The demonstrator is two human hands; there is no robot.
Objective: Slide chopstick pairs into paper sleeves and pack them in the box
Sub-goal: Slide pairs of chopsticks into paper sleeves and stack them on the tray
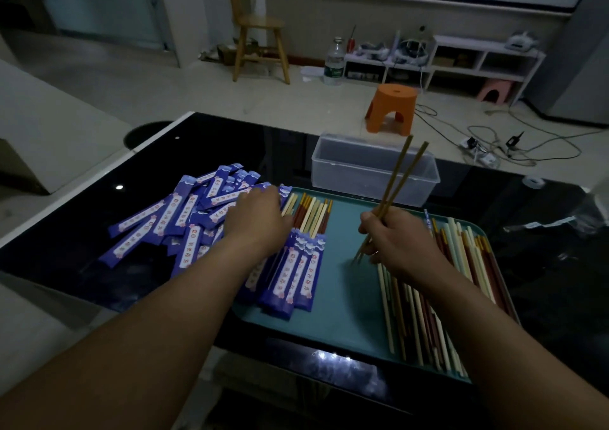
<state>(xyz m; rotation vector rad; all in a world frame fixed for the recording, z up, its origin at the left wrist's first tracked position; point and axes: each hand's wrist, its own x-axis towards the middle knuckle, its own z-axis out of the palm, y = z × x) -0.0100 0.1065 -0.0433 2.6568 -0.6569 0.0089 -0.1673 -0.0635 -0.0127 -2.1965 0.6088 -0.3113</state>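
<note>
the main risk is at the mouth of the sleeve. the right grip (398, 241) pinches the chopstick pair (385, 206) low down, with fingers curled round it, and the two sticks open like a v above the grip, so the ends do not lie together. if they go to the paper like this, one stick can miss the opening or crumple it, i think. the left grip (260, 218) rests on the pile of empty sleeves (158, 222); its fingertips are hidden, so i cannot tell if it is spread or pinching one. the sleeves overlap much, and two may come up together. the pile lies under and to the left of the left grip, the filled sleeves (296, 271) just beside its wrist on the tray (333, 291). the loose chopsticks (425, 314) lie under and right of the right grip, and the box (372, 169) is beyond it, near.
</note>
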